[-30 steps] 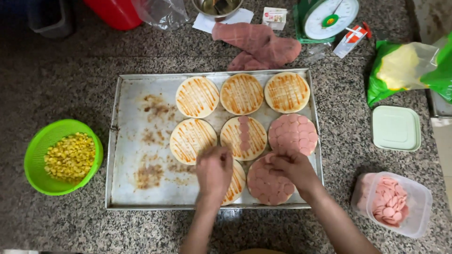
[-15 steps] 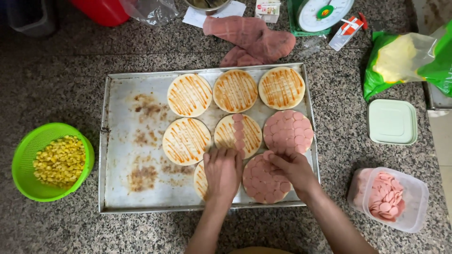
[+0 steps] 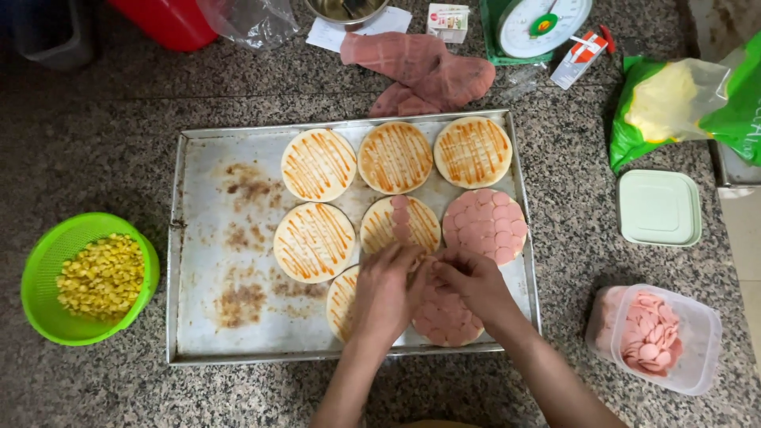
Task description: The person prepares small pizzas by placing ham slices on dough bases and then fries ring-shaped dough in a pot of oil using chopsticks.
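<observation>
**Hands at the near row of a baking tray of sauced rounds**

At 9 o'clock a green bowl [image 3: 47,273] of corn kernels [image 3: 101,273] is seen on the granite counter [image 3: 103,150], well apart from the metal tray [image 3: 214,238]. The left third of the tray is bare, stained metal, and open room is left there up to its raised rim.

Toward the centre, five sauce-striped rounds [image 3: 319,164] are laid in rows; on the middle one a single line of pink sausage slices [image 3: 399,218] is set. At 6 o'clock the left hand [image 3: 386,293] lies palm down over a near-row round, which is largely hidden beneath it; whether anything is pinched in its fingers cannot be told. Just beside it, the right hand [image 3: 474,284] is curled, fingertips meeting the left hand's over a slice-covered round [image 3: 444,317] at the tray's near edge; what is gripped is too small to make out. Both forearms are cut off by the lower frame.

At 3 o'clock a fully covered round [image 3: 485,225] lies close to the right rim. Off the tray, a pale green lid [image 3: 659,208] and a clear tub of slices [image 3: 654,337] are placed; a scale [image 3: 547,20] at 1 o'clock is cut off.
</observation>
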